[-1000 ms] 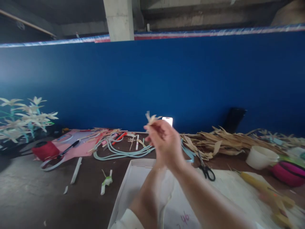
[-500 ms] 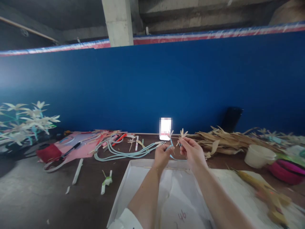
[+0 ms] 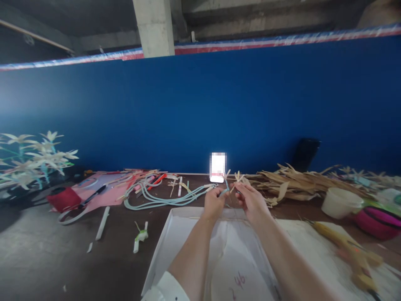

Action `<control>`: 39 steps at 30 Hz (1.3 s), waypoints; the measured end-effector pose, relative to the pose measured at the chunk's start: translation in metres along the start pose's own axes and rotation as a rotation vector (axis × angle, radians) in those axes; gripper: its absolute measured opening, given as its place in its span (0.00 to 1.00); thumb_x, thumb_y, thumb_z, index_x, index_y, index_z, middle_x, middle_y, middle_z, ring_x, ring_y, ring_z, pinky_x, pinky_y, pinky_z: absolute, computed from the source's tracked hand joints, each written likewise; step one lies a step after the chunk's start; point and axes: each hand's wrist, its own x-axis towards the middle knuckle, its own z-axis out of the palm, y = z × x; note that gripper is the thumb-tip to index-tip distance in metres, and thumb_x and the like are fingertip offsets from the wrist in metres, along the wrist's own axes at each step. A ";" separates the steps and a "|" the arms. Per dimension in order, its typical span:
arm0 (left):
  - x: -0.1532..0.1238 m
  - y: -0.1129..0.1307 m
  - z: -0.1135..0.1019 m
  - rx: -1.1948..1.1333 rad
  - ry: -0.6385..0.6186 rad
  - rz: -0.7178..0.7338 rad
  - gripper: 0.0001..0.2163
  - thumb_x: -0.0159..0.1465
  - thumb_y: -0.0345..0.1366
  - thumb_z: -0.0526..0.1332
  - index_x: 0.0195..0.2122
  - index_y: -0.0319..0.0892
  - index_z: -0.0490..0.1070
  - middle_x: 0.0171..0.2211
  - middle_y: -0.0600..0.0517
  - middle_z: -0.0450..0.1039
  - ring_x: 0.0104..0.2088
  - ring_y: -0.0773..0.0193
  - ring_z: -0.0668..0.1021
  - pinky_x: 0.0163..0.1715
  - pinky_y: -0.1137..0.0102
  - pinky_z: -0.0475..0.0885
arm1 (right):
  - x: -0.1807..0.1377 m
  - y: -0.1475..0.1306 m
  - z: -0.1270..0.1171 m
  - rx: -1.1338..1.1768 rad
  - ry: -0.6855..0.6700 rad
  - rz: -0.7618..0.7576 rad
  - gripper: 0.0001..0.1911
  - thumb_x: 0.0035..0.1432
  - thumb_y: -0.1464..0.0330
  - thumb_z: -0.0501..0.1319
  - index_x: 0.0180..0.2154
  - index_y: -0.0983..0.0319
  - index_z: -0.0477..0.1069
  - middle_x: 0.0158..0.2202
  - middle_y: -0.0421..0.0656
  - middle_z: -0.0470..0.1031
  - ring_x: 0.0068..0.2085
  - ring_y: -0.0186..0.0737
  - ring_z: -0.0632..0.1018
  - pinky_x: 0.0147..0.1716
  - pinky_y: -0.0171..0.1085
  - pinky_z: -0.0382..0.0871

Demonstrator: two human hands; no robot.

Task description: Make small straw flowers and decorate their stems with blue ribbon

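Observation:
My left hand [image 3: 214, 205] is closed, thumb and fingers pinching a thin light-blue wrapped stem [image 3: 226, 184] with pale petal tips at its top. Close by on the right, my right hand [image 3: 253, 202] pinches a small pale dried-leaf flower [image 3: 238, 177] between thumb and fingertips. The flower is very near the blue stem; whether they touch I cannot tell. Both hands are above the far edge of a white shallow box [image 3: 163, 234], which has red handwriting inside.
Light-blue cords [image 3: 156, 205] lie left of my hands. Farther left are a red spool [image 3: 64, 199], a pink sheet [image 3: 112, 196] and finished pale flowers [image 3: 46, 154]. Dried husks [image 3: 294, 184], a white tub [image 3: 341, 203] and a yellow glue gun [image 3: 341, 240] are on the right. A phone [image 3: 305, 154] leans against the blue partition.
My right hand has brought the flower slightly left and down, closer to the blue stem. My left hand stays nearly in place, still pinching the stem. The whole view has shifted slightly.

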 end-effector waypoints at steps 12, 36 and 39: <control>-0.008 0.016 0.001 0.034 -0.016 0.021 0.08 0.51 0.38 0.61 0.23 0.38 0.71 0.20 0.53 0.71 0.22 0.68 0.70 0.21 0.75 0.63 | -0.001 0.001 0.003 0.049 -0.022 0.004 0.14 0.39 0.64 0.69 0.30 0.62 0.71 0.25 0.38 0.72 0.18 0.26 0.67 0.10 0.24 0.54; -0.003 -0.001 0.000 0.118 -0.038 0.103 0.11 0.54 0.42 0.59 0.26 0.38 0.72 0.22 0.52 0.71 0.24 0.68 0.70 0.24 0.75 0.64 | -0.005 0.005 0.001 0.173 -0.137 0.111 0.14 0.39 0.66 0.69 0.30 0.63 0.69 0.20 0.32 0.65 0.16 0.22 0.62 0.09 0.22 0.49; -0.003 0.000 0.000 0.099 -0.041 0.090 0.12 0.54 0.42 0.59 0.26 0.38 0.72 0.22 0.52 0.71 0.24 0.68 0.70 0.24 0.75 0.64 | -0.005 0.006 0.001 0.162 -0.126 0.116 0.14 0.40 0.66 0.69 0.31 0.63 0.69 0.19 0.32 0.64 0.16 0.22 0.62 0.09 0.22 0.49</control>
